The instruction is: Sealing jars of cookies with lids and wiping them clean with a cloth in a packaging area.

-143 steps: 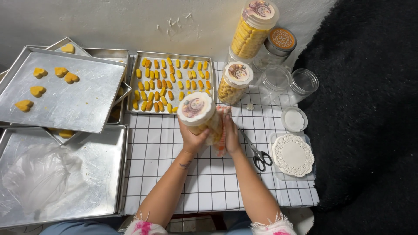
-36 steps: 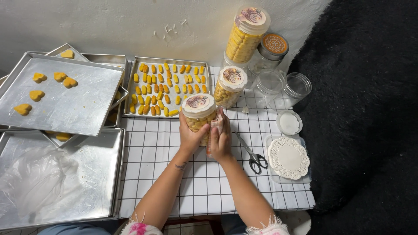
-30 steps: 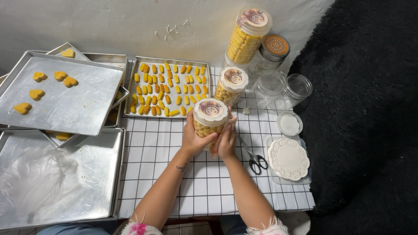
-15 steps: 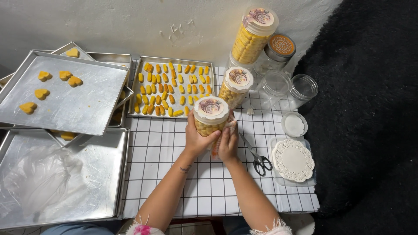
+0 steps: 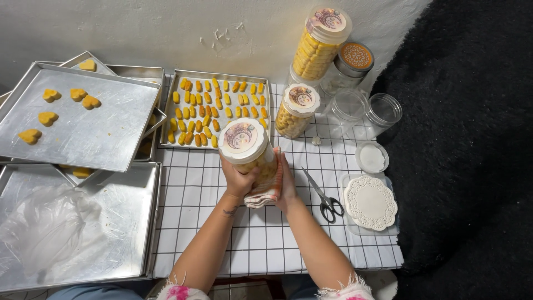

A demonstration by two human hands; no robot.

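Several metal trays (image 5: pixel 78 125) covered the left of the bench (image 5: pixel 266 244), spread with a white grid-lined cloth; heart-shaped yellow cookies (image 5: pixel 47 118) on the upper tray, a crumpled clear plastic sheet (image 5: pixel 44 233) on the lower one. Farther back, a tray of small oblong cookies (image 5: pixel 214 111) against the wall. To the right, a tall filled jar (image 5: pixel 319 47), a shorter filled jar (image 5: pixel 294 111), an orange-lidded jar (image 5: pixel 350 66) and two empty clear jars (image 5: pixel 363 111). Near the right edge, a round white doily (image 5: pixel 370 202), a small white lid (image 5: pixel 372 158), black-handled scissors (image 5: pixel 323 197).

At the middle of the bench, a cookie-filled jar (image 5: pixel 247 147) held up between both hands, long axis close to upright but leaning, its labelled lid tipped toward the camera and slightly left. Left hand (image 5: pixel 240 179) wrapped around the jar's lower left side, fingers closed on it. Right hand (image 5: pixel 286 183) pressed against the right side through an orange-striped cloth (image 5: pixel 266 191), fingers mostly hidden behind cloth and jar, so their curl could not be told.
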